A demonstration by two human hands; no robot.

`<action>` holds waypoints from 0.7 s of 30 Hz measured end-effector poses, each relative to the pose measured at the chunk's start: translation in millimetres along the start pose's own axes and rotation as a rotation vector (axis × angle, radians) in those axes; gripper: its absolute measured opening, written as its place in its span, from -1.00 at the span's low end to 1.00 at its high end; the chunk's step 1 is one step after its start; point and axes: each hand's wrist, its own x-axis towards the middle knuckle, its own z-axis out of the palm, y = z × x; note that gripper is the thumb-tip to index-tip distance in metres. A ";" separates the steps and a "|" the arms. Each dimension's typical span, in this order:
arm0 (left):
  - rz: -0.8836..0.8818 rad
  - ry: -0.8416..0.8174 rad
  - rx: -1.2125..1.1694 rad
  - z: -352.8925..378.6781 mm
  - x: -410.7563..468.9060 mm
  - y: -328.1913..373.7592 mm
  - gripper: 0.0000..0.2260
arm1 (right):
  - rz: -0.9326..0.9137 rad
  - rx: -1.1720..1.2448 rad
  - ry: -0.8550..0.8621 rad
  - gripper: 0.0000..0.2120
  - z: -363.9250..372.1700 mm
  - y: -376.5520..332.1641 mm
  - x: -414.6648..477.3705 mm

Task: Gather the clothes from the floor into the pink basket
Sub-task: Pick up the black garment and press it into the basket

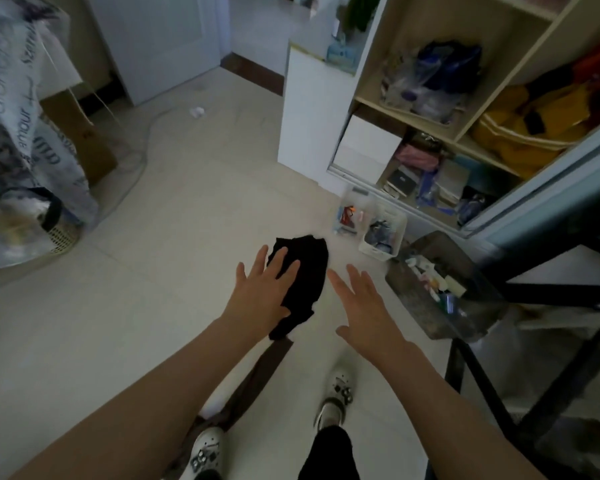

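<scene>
A crumpled black garment [309, 268] lies on the pale tiled floor ahead of my feet. My left hand [260, 296] is stretched out with its fingers spread and covers the garment's left part in the view; I cannot tell whether it touches the cloth. My right hand [364, 313] is also spread flat, just right of the garment, holding nothing. A thin brown-grey garment [257, 375] trails along the floor by my left foot. At the far left a pale perforated basket [63, 237] stands half hidden under printed fabric.
Printed blue-grey fabric [11, 126] hangs at the left. An open shelf unit [458, 109] full of bags fills the right. Small white bins [383, 233] and a dark tray of bottles [440, 285] sit on the floor beside a black metal frame [548, 289]. A cable [142, 154] crosses the floor.
</scene>
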 end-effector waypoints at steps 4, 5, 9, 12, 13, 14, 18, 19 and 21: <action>-0.117 -0.010 -0.027 -4.4 81.8 25.9 -0.23 | -0.112 -0.062 -0.016 -0.03 -31.0 60.0 79.8; -0.150 -0.018 -0.042 -4.0 98.7 30.8 -0.23 | -0.138 -0.079 -0.025 -0.04 -37.6 72.3 95.9; -0.264 -0.042 -0.106 2.2 164.0 39.4 -0.21 | -0.244 -0.196 -0.079 -0.04 -55.5 122.1 167.7; -0.331 -0.065 -0.162 8.0 207.0 36.2 -0.19 | -0.292 -0.243 -0.118 -0.03 -59.5 148.2 220.2; -0.346 -0.069 -0.176 10.8 220.8 32.3 -0.18 | -0.303 -0.249 -0.128 -0.03 -59.8 154.1 236.0; -0.366 -0.083 -0.191 14.5 239.0 27.8 -0.16 | -0.317 -0.263 -0.142 -0.02 -59.9 160.4 257.0; -0.411 -0.095 -0.223 35.4 297.0 10.6 -0.10 | -0.331 -0.307 -0.153 0.00 -51.2 180.5 316.7; -0.421 -0.093 -0.237 42.8 313.0 5.9 -0.09 | -0.342 -0.312 -0.157 0.01 -46.3 185.3 333.7; -0.449 -0.107 -0.255 56.3 338.9 0.4 -0.06 | -0.359 -0.324 -0.175 0.01 -36.8 196.1 361.5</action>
